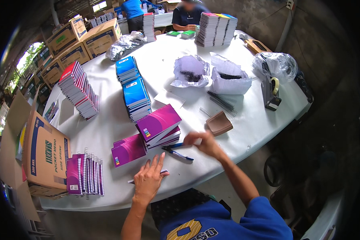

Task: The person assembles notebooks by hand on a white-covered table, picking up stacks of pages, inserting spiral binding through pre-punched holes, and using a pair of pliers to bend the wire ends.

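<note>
My left hand (149, 180) lies with its fingers stretched out near the table's front edge, over a thin pad or notebook (164, 171) that it mostly covers. My right hand (207, 145) is raised to the right, fingers bent and blurred; whether they hold anything does not show. Just left of its fingertips, blue-handled pliers (180, 154) lie on the table. Beyond them is a stack of purple spiral notebooks (159, 122), with more purple notebooks (129, 150) beside it. A brown block-like item (219, 123) and black spiral coils (222, 102) lie past my right hand.
Purple coil-bound notebooks (85, 174) stand against a cardboard box (48, 152) at left. Blue (135, 94) and red-topped stacks (78, 90) rise behind. Wrapped coil bundles (230, 80) and a tape dispenser (271, 94) are farther right. Two people (188, 16) are at the back.
</note>
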